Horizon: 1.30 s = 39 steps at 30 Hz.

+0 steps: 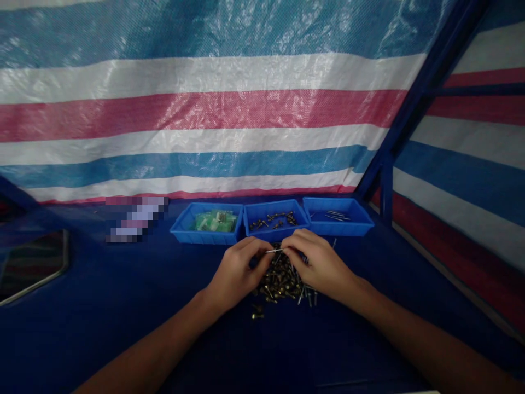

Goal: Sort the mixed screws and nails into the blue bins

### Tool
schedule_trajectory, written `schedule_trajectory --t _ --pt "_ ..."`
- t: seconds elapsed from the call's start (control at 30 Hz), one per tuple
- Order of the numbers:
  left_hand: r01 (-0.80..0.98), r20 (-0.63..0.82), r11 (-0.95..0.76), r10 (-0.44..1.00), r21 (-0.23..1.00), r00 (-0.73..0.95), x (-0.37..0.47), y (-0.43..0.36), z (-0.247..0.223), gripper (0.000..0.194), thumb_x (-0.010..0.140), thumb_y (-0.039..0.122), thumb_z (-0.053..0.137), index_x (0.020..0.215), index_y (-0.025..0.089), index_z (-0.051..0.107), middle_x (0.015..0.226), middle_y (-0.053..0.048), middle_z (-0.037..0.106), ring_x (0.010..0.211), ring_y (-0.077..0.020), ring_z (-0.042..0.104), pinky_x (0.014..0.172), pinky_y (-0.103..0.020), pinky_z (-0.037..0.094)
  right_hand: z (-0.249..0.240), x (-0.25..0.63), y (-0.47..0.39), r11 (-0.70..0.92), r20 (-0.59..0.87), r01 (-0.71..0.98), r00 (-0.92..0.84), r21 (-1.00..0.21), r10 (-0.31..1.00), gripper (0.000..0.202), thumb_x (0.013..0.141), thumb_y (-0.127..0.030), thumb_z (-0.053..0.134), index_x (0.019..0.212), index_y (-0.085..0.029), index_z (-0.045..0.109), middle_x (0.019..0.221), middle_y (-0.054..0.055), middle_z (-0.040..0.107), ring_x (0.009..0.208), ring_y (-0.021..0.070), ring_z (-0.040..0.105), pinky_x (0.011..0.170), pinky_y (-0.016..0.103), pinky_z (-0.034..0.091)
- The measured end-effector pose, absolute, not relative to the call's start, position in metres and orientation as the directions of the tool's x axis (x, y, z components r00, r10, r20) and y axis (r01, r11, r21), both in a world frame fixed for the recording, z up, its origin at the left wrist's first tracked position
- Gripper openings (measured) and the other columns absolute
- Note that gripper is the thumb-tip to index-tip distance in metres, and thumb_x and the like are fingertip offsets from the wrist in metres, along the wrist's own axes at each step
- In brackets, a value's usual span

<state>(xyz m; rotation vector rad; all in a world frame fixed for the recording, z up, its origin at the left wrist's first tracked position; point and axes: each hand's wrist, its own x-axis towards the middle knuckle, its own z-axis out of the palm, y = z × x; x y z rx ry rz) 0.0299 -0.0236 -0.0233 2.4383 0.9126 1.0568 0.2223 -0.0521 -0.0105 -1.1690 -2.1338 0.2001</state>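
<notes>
My left hand [240, 270] and my right hand [315, 262] meet over the middle of the table. Between their pinched fingertips is a thin silver blind rivet [274, 250], held level with one end in each hand. Directly below lies a pile of small brass-coloured screws [281, 279], partly hidden by my hands. Silver rivets [309, 295] lie mixed in at the right side of the pile. A couple of loose screws [257, 315] sit just in front of it.
Behind my hands stand three blue trays: the left tray [207, 236] holds green-and-clear packets, the middle tray [276, 208] brass screws, the right tray [353, 225] silver pins. A dark framed panel [35, 268] lies at left. Striped sheeting [205, 115] and a blue frame post [385, 148] enclose the table.
</notes>
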Motion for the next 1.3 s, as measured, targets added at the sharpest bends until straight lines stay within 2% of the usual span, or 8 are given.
schedule_trajectory --t 0.2,0.37,0.47,0.73,0.93,1.03,1.17,1.3 --pt "0.445 0.492 -0.709 0.702 0.546 0.515 0.030 -0.022 -0.023 0.014 0.089 0.025 0.053 0.084 0.017 0.064 0.072 0.000 0.065 0.064 -0.0115 0.060 0.062 -0.022 0.045 -0.016 0.223 -0.050 0.594 0.549 0.679 -0.324 -0.433 0.770 0.005 0.084 -0.015 0.055 0.083 -0.019 0.058 0.077 0.002 0.055 0.077 0.0162 0.053 0.070 0.028 0.042" --pt "0.430 0.493 -0.700 0.710 0.570 0.502 0.030 -0.023 -0.021 0.012 0.090 0.024 0.052 0.089 0.018 0.063 0.081 -0.001 0.068 0.072 -0.0123 0.063 0.069 -0.022 0.047 -0.014 0.225 -0.052 0.604 0.562 0.666 -0.322 -0.437 0.762 0.010 0.088 -0.020 0.051 0.081 -0.019 0.059 0.077 0.003 0.056 0.077 0.0159 0.054 0.071 0.029 0.042" --pt "0.432 0.499 -0.676 0.735 0.598 0.459 0.030 -0.024 -0.020 0.009 0.088 0.022 0.054 0.093 0.018 0.061 0.079 0.000 0.067 0.068 -0.0111 0.062 0.066 -0.021 0.047 -0.012 0.224 -0.052 0.596 0.554 0.667 -0.316 -0.448 0.770 0.015 0.090 -0.020 0.048 0.080 -0.019 0.059 0.076 0.003 0.056 0.076 0.0155 0.054 0.070 0.029 0.042" --pt "0.469 0.466 -0.646 0.761 0.602 0.451 0.032 -0.022 -0.021 0.016 0.091 0.023 0.046 0.083 0.017 0.058 0.070 0.001 0.063 0.064 -0.0114 0.060 0.063 -0.021 0.044 -0.013 0.223 -0.051 0.595 0.587 0.657 -0.276 -0.463 0.761 0.008 0.087 -0.020 0.052 0.081 -0.019 0.057 0.074 0.002 0.056 0.072 0.0142 0.054 0.068 0.027 0.042" --pt "0.486 0.429 -0.633 0.771 0.603 0.472 0.033 -0.025 -0.019 0.028 0.094 0.027 0.039 0.071 0.017 0.053 0.059 0.003 0.054 0.054 -0.0103 0.054 0.055 -0.020 0.040 -0.011 0.223 -0.051 0.590 0.588 0.680 -0.281 -0.435 0.758 0.015 0.090 -0.021 0.049 0.077 -0.019 0.057 0.074 0.002 0.058 0.073 0.0151 0.054 0.068 0.028 0.042" --pt "0.493 0.410 -0.637 0.765 0.592 0.496 0.032 -0.026 -0.016 0.030 0.094 0.030 0.038 0.072 0.017 0.054 0.059 0.003 0.054 0.054 -0.0101 0.052 0.055 -0.021 0.039 -0.007 0.230 -0.048 0.585 0.614 0.710 -0.272 -0.391 0.741 0.020 0.091 -0.022 0.047 0.073 -0.019 0.056 0.071 0.002 0.056 0.072 0.0156 0.054 0.068 0.029 0.042" --pt "0.517 0.392 -0.647 0.757 0.561 0.522 0.029 -0.024 -0.016 0.026 0.093 0.030 0.041 0.077 0.017 0.057 0.062 0.003 0.056 0.055 -0.0100 0.052 0.054 -0.021 0.038 0.003 0.257 -0.035 0.480 0.712 0.803 -0.103 -0.353 0.695 0.020 0.090 -0.024 0.047 0.073 -0.019 0.056 0.070 0.002 0.057 0.069 0.0163 0.054 0.067 0.030 0.041" --pt "0.519 0.372 -0.656 0.747 0.548 0.551 0.027 -0.021 -0.019 0.024 0.093 0.028 0.043 0.078 0.017 0.058 0.061 0.003 0.057 0.054 -0.0103 0.053 0.053 -0.021 0.037 0.006 0.300 -0.018 0.270 0.824 0.897 0.157 -0.349 0.544 0.013 0.086 -0.027 0.050 0.081 -0.019 0.058 0.076 0.005 0.060 0.076 0.0207 0.055 0.070 0.033 0.042"
